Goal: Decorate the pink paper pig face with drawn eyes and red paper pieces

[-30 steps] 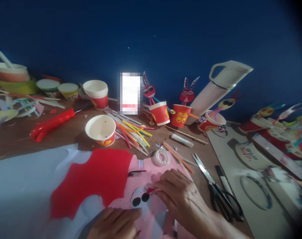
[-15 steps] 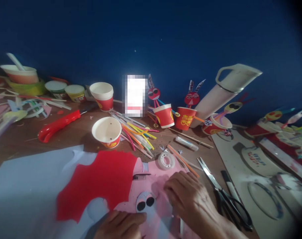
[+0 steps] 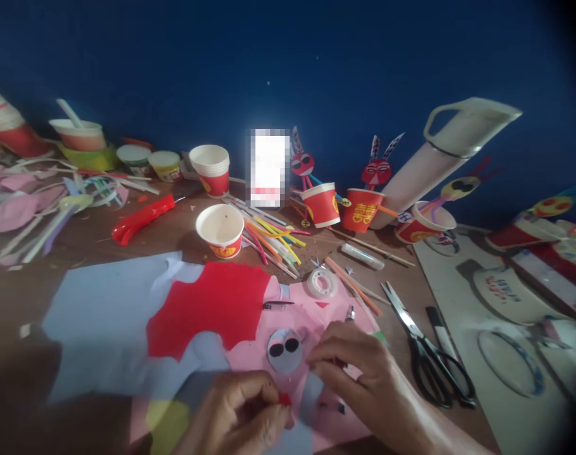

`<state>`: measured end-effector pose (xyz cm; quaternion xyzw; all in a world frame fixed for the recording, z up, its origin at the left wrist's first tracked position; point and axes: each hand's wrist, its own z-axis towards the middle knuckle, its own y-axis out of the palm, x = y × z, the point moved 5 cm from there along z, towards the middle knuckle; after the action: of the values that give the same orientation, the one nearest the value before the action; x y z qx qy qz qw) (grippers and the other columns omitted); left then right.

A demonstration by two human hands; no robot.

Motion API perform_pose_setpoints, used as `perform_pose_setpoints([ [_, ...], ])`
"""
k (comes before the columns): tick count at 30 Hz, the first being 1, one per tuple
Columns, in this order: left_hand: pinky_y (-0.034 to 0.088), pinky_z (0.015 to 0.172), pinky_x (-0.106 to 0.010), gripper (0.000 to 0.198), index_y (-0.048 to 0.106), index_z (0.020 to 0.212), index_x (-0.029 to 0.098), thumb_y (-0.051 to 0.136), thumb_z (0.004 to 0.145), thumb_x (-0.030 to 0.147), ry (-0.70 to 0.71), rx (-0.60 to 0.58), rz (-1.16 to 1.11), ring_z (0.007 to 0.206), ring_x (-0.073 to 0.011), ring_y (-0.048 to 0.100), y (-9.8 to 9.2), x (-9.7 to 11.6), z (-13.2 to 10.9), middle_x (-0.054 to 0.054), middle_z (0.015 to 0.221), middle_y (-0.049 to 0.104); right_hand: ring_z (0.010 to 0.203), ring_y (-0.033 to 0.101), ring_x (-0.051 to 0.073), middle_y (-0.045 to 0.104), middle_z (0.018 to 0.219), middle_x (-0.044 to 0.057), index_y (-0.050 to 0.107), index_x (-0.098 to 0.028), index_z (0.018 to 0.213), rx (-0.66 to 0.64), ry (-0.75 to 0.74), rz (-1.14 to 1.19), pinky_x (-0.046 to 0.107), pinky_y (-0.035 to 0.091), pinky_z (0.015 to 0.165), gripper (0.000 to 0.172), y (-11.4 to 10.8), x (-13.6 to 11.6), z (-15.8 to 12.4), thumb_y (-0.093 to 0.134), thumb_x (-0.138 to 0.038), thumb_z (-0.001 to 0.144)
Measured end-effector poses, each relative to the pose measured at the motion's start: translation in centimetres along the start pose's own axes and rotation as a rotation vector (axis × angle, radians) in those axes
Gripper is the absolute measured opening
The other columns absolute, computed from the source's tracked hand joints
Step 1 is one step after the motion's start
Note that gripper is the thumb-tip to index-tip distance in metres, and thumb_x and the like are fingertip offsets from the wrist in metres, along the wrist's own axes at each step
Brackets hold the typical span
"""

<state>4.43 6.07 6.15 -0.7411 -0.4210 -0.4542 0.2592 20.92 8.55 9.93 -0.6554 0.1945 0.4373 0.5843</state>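
Between the thumb and finger of my left hand [image 3: 245,411] is a small red paper piece [image 3: 285,399], mostly covered by the fingertips. My right hand [image 3: 349,360] hovers to its right with fingers curled and tips together; whatever they hold, if anything, is hidden. A pale blue paper disc [image 3: 286,363] with two black round eyes lies just beyond and between my hands. Beneath it spreads pink paper [image 3: 250,360], with a large red paper sheet [image 3: 212,309] to the left. A roll of clear tape [image 3: 322,284] rests on the pink paper's far side.
Black-handled scissors [image 3: 423,354] lie right of my right hand. Farther back are a paper cup [image 3: 220,237], straws [image 3: 273,237], a red-handled tool [image 3: 143,219] and cup figures [image 3: 362,212]. A white thermos [image 3: 425,170] leans at the wall. Blue paper [image 3: 102,316] covers the left.
The camera view has shifted, so the table things appear higher and mostly farther right. My left hand has turned, showing the red piece in its pinch. My right hand's fingertips have drawn in beside the disc.
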Motion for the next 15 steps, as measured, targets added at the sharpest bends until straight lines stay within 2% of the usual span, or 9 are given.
perform_pose_setpoints([
  [2, 0.030, 0.047, -0.020, 0.027, 0.060, 0.063, 0.014, 0.054, 0.075, 0.037, -0.055, 0.006, -0.075, 0.048, -0.0087, 0.040, 0.3, -0.5, -0.1, 0.002, 0.053, 0.048, 0.070, 0.060, 0.012, 0.065, 0.074, -0.001, 0.071, -0.022, 0.077, -0.104, 0.112, 0.154, 0.022, 0.043, 0.063, 0.016, 1.2, -0.1, 0.0, 0.062, -0.008, 0.079],
  [5, 0.031, 0.046, -0.020, 0.028, 0.060, 0.064, 0.013, 0.056, 0.074, 0.039, -0.093, -0.011, -0.137, 0.047, -0.0089, 0.042, 0.8, -1.2, -0.1, 0.000, 0.054, 0.052, 0.068, 0.057, 0.010, 0.063, 0.072, -0.001, 0.072, -0.020, 0.075, -0.182, 0.199, 0.277, 0.020, 0.042, 0.061, 0.016, 2.3, -0.3, -0.3, 0.062, -0.008, 0.077],
  [8, 0.032, 0.045, -0.020, 0.026, 0.059, 0.064, 0.014, 0.057, 0.073, 0.038, -0.112, -0.039, -0.173, 0.045, -0.0085, 0.043, 1.0, -1.4, 0.0, -0.002, 0.057, 0.058, 0.062, 0.051, 0.008, 0.059, 0.066, -0.004, 0.068, -0.018, 0.067, -0.202, 0.246, 0.277, 0.019, 0.038, 0.057, 0.016, 2.7, -0.3, -0.6, 0.061, -0.007, 0.074],
  [12, 0.034, 0.047, -0.020, 0.022, 0.063, 0.069, 0.013, 0.060, 0.073, 0.034, -0.179, -0.166, -0.151, 0.046, -0.0090, 0.046, 1.2, -1.7, -0.2, -0.001, 0.058, 0.059, 0.055, 0.041, 0.007, 0.052, 0.059, -0.005, 0.060, -0.015, 0.062, -0.235, 0.357, 0.331, 0.019, 0.031, 0.050, 0.015, 3.0, 0.1, -0.8, 0.053, -0.009, 0.074],
  [15, 0.036, 0.048, -0.020, 0.022, 0.064, 0.070, 0.013, 0.058, 0.073, 0.034, -0.191, -0.157, -0.053, 0.050, -0.0104, 0.047, 0.6, -1.9, -0.4, 0.000, 0.058, 0.057, 0.055, 0.038, 0.007, 0.050, 0.058, -0.004, 0.059, -0.014, 0.064, -0.231, 0.432, 0.407, 0.020, 0.030, 0.048, 0.015, 3.0, 0.5, -0.8, 0.050, -0.014, 0.076],
])
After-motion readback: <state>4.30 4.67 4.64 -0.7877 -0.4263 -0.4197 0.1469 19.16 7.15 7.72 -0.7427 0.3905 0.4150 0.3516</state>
